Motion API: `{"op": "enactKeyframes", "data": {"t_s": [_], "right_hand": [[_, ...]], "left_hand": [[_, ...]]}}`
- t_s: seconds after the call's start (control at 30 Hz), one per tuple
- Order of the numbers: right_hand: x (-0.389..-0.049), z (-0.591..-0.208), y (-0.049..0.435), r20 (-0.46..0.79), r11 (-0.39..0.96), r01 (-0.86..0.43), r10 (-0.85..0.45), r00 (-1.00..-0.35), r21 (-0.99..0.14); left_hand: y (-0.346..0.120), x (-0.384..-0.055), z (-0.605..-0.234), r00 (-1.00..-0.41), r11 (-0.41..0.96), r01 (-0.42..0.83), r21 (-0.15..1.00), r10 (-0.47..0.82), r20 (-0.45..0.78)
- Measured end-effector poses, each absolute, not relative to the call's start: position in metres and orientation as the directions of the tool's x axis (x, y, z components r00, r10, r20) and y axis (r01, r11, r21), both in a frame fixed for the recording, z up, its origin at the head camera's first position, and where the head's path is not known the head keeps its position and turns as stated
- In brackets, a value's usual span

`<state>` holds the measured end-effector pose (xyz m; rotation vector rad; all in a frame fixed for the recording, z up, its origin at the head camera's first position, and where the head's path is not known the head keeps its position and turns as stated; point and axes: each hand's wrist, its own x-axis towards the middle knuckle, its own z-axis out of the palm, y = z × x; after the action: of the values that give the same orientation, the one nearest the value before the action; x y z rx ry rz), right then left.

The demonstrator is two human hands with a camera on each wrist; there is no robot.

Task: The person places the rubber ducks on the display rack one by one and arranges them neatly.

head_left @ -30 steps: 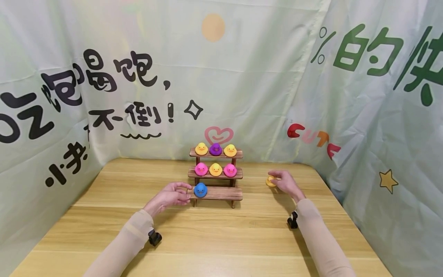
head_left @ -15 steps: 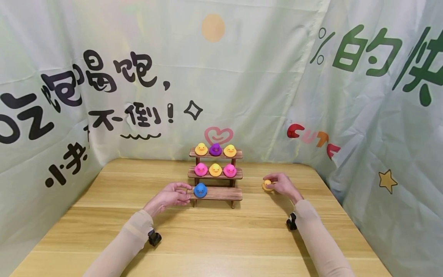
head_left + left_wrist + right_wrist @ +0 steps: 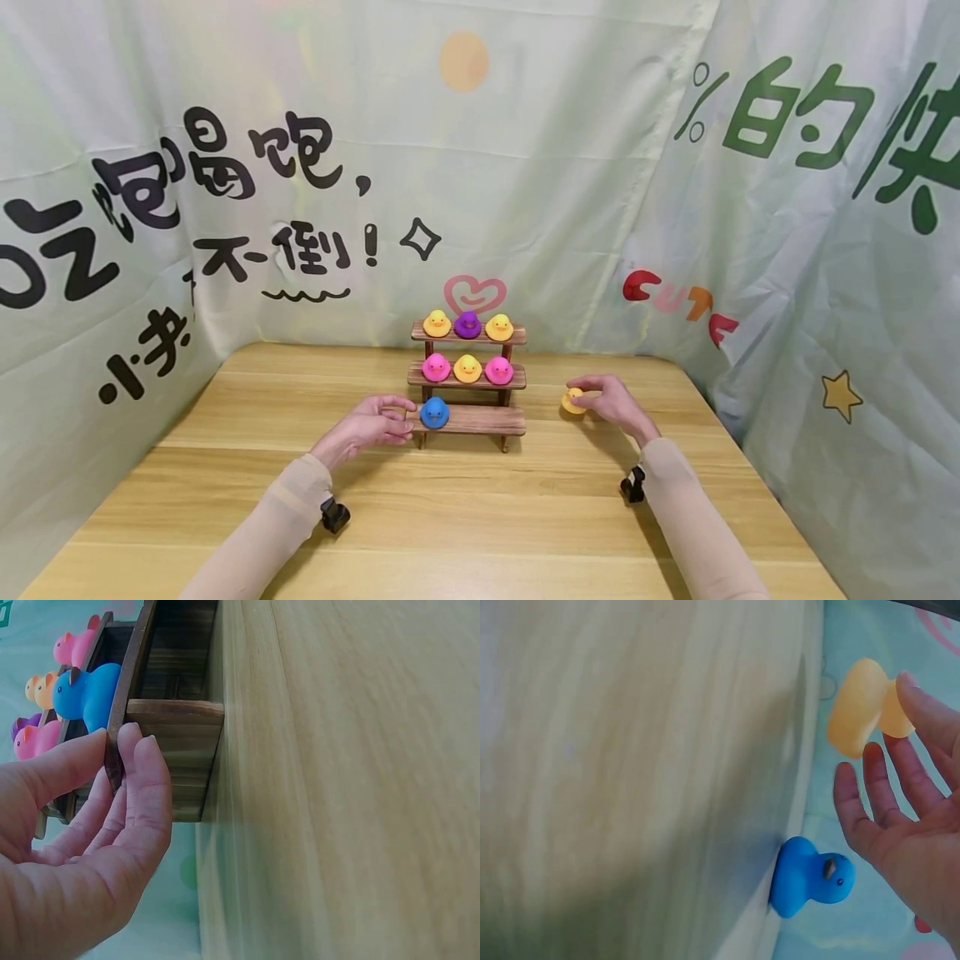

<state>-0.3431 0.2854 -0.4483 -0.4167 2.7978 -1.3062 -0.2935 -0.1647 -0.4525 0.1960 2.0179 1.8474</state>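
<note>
My left hand (image 3: 371, 421) pinches the left end of the lowest board of a three-step wooden shelf (image 3: 480, 419), thumb above and fingers below in the left wrist view. Right by the thumb on that board sits a blue rubber duck (image 3: 88, 696). To the right of the shelf, my right hand (image 3: 613, 402) holds a yellow rubber duck (image 3: 859, 709) between thumb and fingertips, raised off the table in the right wrist view. Another blue rubber duck (image 3: 802, 877) stands on the table below that hand; the head view hides it behind the hand.
The middle board carries a pink duck (image 3: 436, 367), a yellow duck (image 3: 467, 368) and a second pink duck. On the top board, a purple duck (image 3: 468, 325) sits between two yellow ducks. Printed cloth (image 3: 540, 208) hangs behind and beside the wooden table (image 3: 480, 517).
My right hand has moved a little left toward the shelf with the yellow rubber duck, which now shows more clearly. The left hand and the shelf have stayed in place.
</note>
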Motion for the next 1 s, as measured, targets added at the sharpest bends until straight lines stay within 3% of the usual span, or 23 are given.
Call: {"op": "enactKeyframes", "data": {"t_s": [0.33,0.57,1.0], "right_hand": [[-0.338,-0.441,0.277,0.099,0.538,-0.25,-0.293,-0.951,-0.805],[-0.34,-0.439,0.275,0.067,0.409,-0.211,-0.338,-0.939,-0.888],[-0.333,-0.437,0.265,0.074,0.374,-0.2,-0.325,-0.943,-0.906]], "left_hand": [[-0.165,-0.293,-0.452,-0.91,0.124,-0.16,0.979,0.365,-0.195],[-0.165,-0.294,-0.451,-0.91,0.126,-0.151,0.98,0.37,-0.188],[-0.165,-0.293,-0.452,-0.912,0.132,-0.151,0.98,0.363,-0.189]]}}
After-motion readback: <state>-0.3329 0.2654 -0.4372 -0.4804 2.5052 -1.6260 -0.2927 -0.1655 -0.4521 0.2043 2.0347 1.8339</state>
